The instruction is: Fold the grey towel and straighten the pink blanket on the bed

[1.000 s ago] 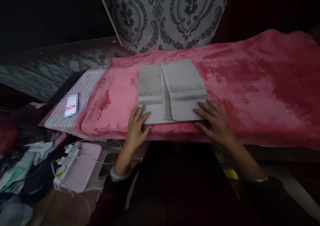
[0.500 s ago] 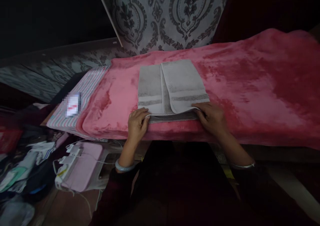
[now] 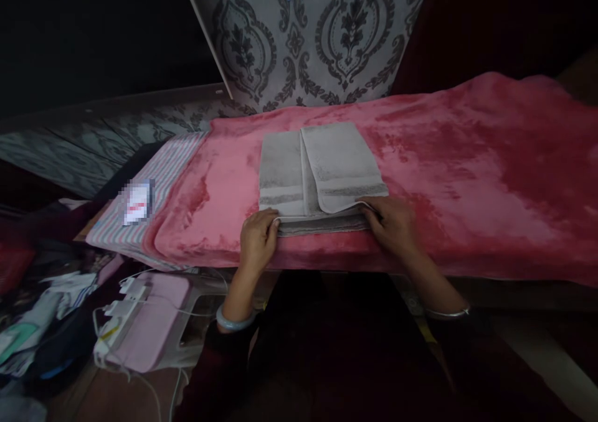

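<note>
Lying folded on the pink blanket, the grey towel sits near the blanket's front edge. Left hand pinches the towel's near left corner; right hand clamps its near right corner, both lifting that edge slightly.

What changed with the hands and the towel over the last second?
Both hands went from lying flat on the grey towel's near end to pinching it: left hand at the near-left corner, right hand at the near-right corner, with the top layers lifted slightly off the lower ones. The towel is unmoved on the pink blanket, side flaps folded as before.
</note>
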{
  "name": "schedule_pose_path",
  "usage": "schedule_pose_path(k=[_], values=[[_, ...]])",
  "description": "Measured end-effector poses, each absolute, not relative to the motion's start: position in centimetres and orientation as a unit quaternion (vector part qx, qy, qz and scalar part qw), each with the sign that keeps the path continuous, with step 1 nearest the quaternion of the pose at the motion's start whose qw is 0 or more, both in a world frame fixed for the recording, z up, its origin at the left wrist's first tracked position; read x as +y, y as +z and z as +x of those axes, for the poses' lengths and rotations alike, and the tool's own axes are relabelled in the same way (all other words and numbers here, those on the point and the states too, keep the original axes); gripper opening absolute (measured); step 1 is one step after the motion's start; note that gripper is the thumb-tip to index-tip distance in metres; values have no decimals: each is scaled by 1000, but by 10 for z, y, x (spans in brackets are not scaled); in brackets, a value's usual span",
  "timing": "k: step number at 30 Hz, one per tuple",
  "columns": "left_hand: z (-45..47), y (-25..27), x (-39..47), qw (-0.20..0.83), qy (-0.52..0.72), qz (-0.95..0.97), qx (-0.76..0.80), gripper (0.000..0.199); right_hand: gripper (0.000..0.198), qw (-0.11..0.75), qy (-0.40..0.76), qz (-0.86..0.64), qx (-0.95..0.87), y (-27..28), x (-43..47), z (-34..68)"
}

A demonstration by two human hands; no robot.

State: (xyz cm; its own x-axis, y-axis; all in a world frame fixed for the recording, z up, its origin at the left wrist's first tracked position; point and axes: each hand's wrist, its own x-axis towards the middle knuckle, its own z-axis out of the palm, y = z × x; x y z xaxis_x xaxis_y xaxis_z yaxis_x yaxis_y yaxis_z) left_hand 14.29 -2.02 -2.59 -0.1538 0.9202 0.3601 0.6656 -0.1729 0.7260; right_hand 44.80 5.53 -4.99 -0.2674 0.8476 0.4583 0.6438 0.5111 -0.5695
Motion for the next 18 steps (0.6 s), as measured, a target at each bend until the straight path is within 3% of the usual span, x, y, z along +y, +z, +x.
schedule_pose_path(k=[7,12,18], values=[[137,-38,-23,82,386,696,600,17,32,412,118,-442,-788,-59,51,450],[128,-49,-30,44,379,738,556,29,29,452,88,-391,-797,-66,50,453],[113,-53,-39,64,368,750,546,42,27,396,97,-447,-796,-58,60,454]])
